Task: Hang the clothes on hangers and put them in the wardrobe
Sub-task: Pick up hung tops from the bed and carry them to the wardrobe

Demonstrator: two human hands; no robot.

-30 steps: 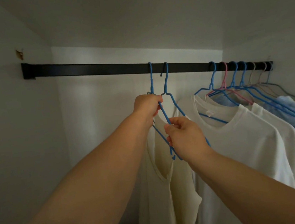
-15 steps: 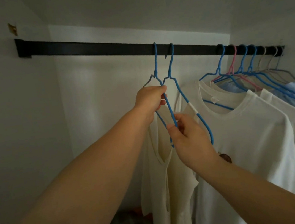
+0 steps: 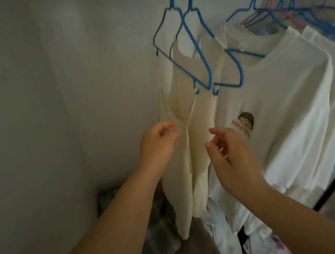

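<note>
Plain pale wardrobe wall (image 3: 53,98) fills the left half, with open room beside the clothes. White printed T-shirt (image 3: 281,100) and more shirts crowd the right on blue wire hangers. Cream strappy top (image 3: 188,145), soft and limp, hangs from two thin blue hangers (image 3: 194,45) at centre. Left hand (image 3: 158,142) pinches its edge; right hand (image 3: 233,156) hovers just beside, fingers loosely curled, holding nothing.

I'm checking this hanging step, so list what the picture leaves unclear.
- Head view: the hooks of the two blue hangers run past the top edge.
- The left hand at the cream top's strap: motion blur hides any pinch.
- The clothes pile below: dim, blurred, partly behind the forearms.
</note>
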